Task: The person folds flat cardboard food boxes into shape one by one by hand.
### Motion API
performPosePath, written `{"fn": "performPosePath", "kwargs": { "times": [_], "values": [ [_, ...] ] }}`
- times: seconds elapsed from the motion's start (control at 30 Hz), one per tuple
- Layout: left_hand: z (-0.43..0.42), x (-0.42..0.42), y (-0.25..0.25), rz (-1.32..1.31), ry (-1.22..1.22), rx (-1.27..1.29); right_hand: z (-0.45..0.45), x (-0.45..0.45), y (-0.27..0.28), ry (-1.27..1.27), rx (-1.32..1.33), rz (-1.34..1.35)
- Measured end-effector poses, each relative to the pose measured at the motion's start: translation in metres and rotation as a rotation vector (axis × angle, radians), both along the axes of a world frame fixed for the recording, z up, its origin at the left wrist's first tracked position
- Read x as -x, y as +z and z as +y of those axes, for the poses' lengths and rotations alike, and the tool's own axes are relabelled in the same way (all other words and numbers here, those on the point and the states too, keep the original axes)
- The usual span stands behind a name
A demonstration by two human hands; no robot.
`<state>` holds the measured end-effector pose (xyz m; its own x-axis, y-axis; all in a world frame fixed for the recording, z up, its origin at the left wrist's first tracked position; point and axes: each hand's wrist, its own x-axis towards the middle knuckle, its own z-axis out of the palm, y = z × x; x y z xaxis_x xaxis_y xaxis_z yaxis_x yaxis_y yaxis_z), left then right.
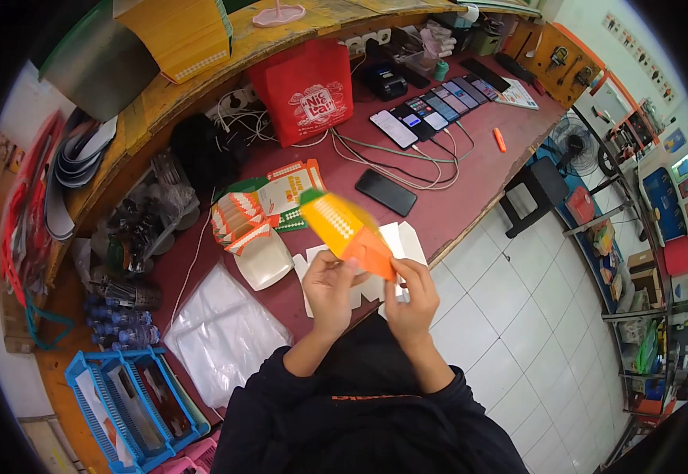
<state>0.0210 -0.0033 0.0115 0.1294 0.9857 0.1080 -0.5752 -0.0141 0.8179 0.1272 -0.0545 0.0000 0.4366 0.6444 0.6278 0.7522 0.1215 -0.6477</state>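
Observation:
Between both hands is a yellow, orange and green folding paper box, tilted above the desk and partly blurred. My left hand grips its lower orange end, thumb against the panel. My right hand pinches the orange edge at the right corner. Below the hands lie white unfolded cardboard pieces, partly covered by them. Just left of these sits a cream-white box. Beside it are a bundle of folded orange-and-brown cartons and a printed carton.
Clear plastic bags lie at the desk's near left. A black phone rests beyond the hands. Several phones with cables line the back right. A red bag stands at the back, and a blue rack at the lower left.

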Motion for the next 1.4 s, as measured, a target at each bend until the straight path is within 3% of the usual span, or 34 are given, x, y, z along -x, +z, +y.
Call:
{"fn": "performPosePath", "kwargs": {
  "times": [0.03,0.1,0.17,0.23,0.33,0.4,0.47,0.5,0.57,0.67,0.73,0.77,0.83,0.9,0.97,1.0,1.07,1.1,1.17,1.4],
  "values": [
    [-0.002,-0.001,-0.001,0.021,-0.08,-0.007,-0.001,-0.007,-0.002,-0.001,-0.001,0.0],
    [-0.001,-0.002,-0.004,0.059,-0.124,-0.02,-0.004,-0.016,0.005,0.056,0.048,0.244],
    [0.009,0.001,-0.004,0.875,0.0,-0.986,-0.005,-0.024,0.002,0.058,0.028,0.383],
    [0.003,-0.002,-0.013,1.008,0.089,-1.089,-0.01,-0.029,0.012,0.228,0.128,0.934],
    [0.01,0.0,-0.029,1.07,0.255,-1.13,-0.016,-0.029,0.019,0.26,0.177,0.923],
    [0.015,0.002,-0.036,0.937,0.27,-1.198,-0.016,-0.028,0.019,0.266,0.181,0.894],
    [0.012,0.004,-0.039,0.919,0.245,-1.199,-0.013,-0.03,0.016,0.196,0.111,0.462],
    [0.011,0.004,-0.037,0.899,0.22,-1.201,-0.014,-0.031,0.017,0.195,0.111,0.463],
    [0.0,-0.005,-0.029,0.897,0.164,-1.123,-0.017,-0.033,0.022,0.328,0.159,0.99],
    [0.0,-0.014,-0.028,1.054,0.472,-1.173,-0.016,-0.037,0.028,0.376,0.204,1.077],
    [0.006,-0.008,-0.032,1.002,0.418,-1.201,-0.017,-0.039,0.028,0.396,0.209,1.124],
    [0.009,-0.007,-0.029,0.959,0.374,-1.226,-0.018,-0.039,0.027,0.335,0.193,1.009],
    [0.013,-0.009,-0.035,0.841,0.319,-1.135,-0.016,-0.04,0.023,0.282,0.179,0.897],
    [0.012,-0.008,-0.03,0.72,0.261,-1.045,-0.013,-0.042,0.016,0.129,0.106,0.587],
    [0.005,-0.003,-0.024,0.647,0.107,-0.621,-0.011,-0.04,0.017,0.118,0.058,0.486],
    [0.002,-0.003,-0.025,0.649,0.106,-0.618,-0.01,-0.037,0.018,0.106,0.009,0.386],
    [-0.006,-0.006,-0.026,0.217,-0.136,0.018,-0.008,-0.03,0.021,0.16,0.021,0.261],
    [-0.008,-0.006,-0.024,0.216,-0.141,0.017,-0.007,-0.027,0.023,0.213,0.029,0.133],
    [-0.011,-0.002,-0.018,0.235,-0.279,0.108,-0.008,-0.024,0.028,0.197,0.091,0.165],
    [-0.01,0.003,-0.035,0.215,-0.309,-0.041,-0.011,-0.031,0.039,0.354,0.289,0.167]
  ]
}}
